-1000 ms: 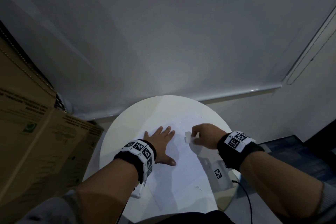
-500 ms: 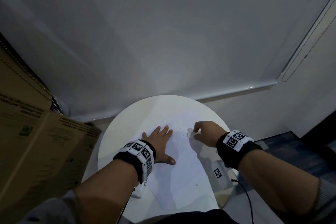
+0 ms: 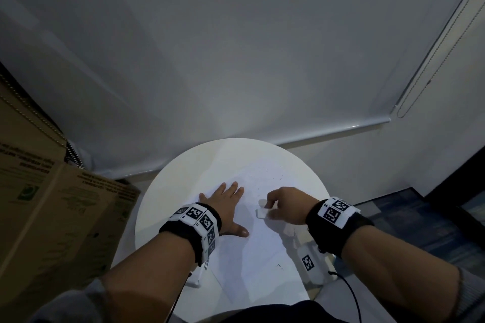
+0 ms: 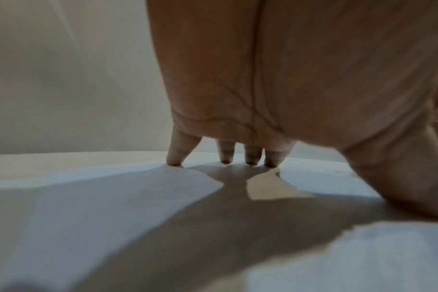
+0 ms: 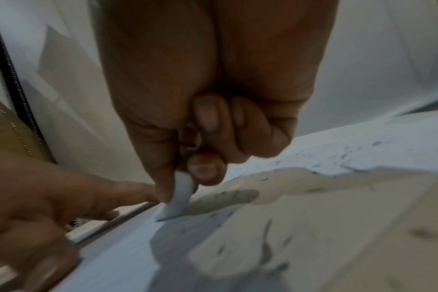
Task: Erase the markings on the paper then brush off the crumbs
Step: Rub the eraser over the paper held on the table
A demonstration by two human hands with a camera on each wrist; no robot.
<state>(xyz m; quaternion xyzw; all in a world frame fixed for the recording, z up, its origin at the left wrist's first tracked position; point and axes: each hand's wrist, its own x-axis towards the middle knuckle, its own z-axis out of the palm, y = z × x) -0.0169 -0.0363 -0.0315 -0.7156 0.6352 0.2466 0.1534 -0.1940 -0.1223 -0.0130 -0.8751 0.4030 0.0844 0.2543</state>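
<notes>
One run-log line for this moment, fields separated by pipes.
left hand: flat, pressing white paper sheet | right hand: pinching white block eraser on sheet | dark crumbs: unbrushed | round white table

no text can be read here. the cardboard box (image 3: 52, 217) at the left carries upside-down print and a green logo, too blurred to make out. the wristbands (image 3: 334, 211) show only black-and-white square marker patterns.

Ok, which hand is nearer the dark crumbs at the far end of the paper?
Right. The right hand, pinching the eraser, sits just below the crumbs. The left hand lies flat on the paper, further off to their left.
</notes>
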